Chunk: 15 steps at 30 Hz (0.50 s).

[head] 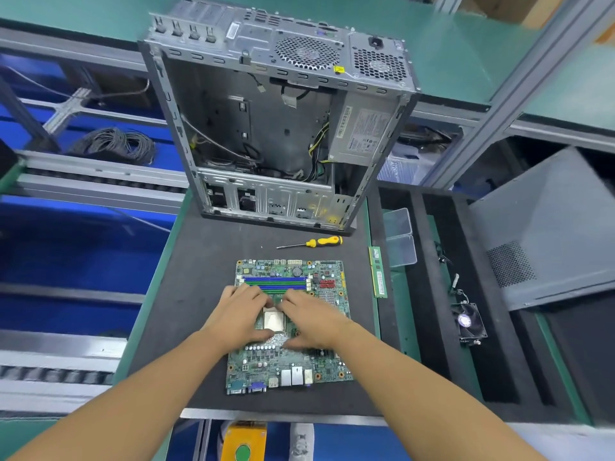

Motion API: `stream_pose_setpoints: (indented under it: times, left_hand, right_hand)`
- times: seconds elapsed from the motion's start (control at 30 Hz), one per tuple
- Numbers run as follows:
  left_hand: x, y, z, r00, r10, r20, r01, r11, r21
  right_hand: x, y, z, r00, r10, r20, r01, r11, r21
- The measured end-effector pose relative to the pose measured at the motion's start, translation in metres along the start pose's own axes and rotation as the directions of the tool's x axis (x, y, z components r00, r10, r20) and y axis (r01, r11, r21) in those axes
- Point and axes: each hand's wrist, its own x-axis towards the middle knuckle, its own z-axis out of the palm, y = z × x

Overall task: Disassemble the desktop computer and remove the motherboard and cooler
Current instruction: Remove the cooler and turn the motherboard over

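Left hand [241,314] and right hand [312,322] rest flat, fingers extended, on motherboard [266,364]. Processor [273,320] exposed between them; screwdriver [319,241] beyond.

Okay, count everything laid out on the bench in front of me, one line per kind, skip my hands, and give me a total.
Computer case: 1
Motherboard: 1
Screwdriver: 1
Loose memory stick: 1
Cooler fan: 1
Clear plastic trays: 2
Grey case panel: 1
Total: 8
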Motion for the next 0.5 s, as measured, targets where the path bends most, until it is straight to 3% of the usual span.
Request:
stream_pose_setpoints:
  times: [0.5]
  left_hand:
    - [-0.007,0.005,0.003,0.998,-0.035,-0.048,0.034,0.999,-0.029]
  right_hand:
    - [-0.008,-0.027,0.022,0.994,0.052,-0.092,-0.070,0.978,-0.196]
